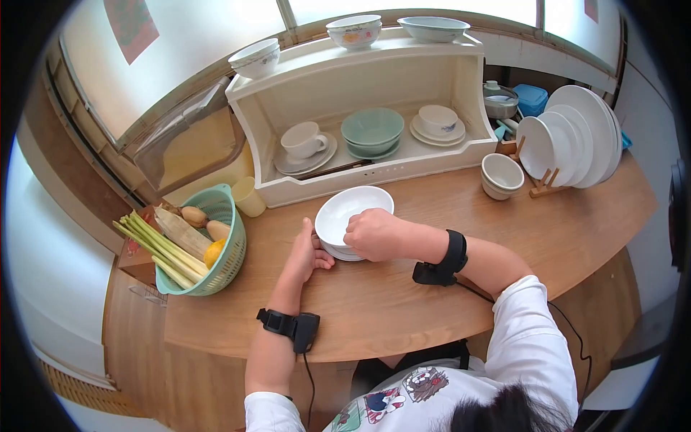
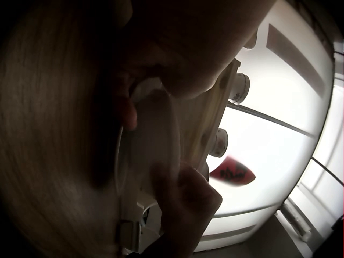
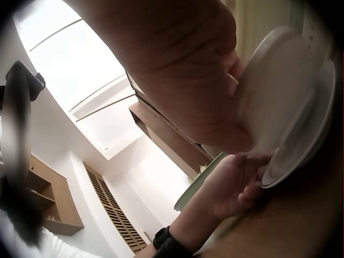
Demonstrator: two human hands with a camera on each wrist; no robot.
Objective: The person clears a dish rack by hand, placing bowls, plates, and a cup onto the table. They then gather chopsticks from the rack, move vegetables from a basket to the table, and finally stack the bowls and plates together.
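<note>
A white bowl (image 1: pixel 353 205) tilts over other white dishes (image 1: pixel 341 253) stacked on the wooden table. My right hand (image 1: pixel 378 234), fingers curled, grips the near right rim of this bowl; its fingertips are partly hidden. At the left side my left hand (image 1: pixel 308 253) has its thumb up along the bowl and its fingers around the edge of the lower dishes. In the right wrist view, the bowl (image 3: pixel 277 80) leans above a lower white dish (image 3: pixel 301 145), and the fingers of my left hand (image 3: pixel 228 185) reach that dish's rim.
A green basket (image 1: pixel 234 248) of vegetables stands at the left, beside a yellow cup (image 1: pixel 248 197). Behind is a white shelf (image 1: pixel 374 173) with cups and bowls on and in it. At the right are small stacked bowls (image 1: pixel 502 176) and plates (image 1: pixel 584 137) in a rack.
</note>
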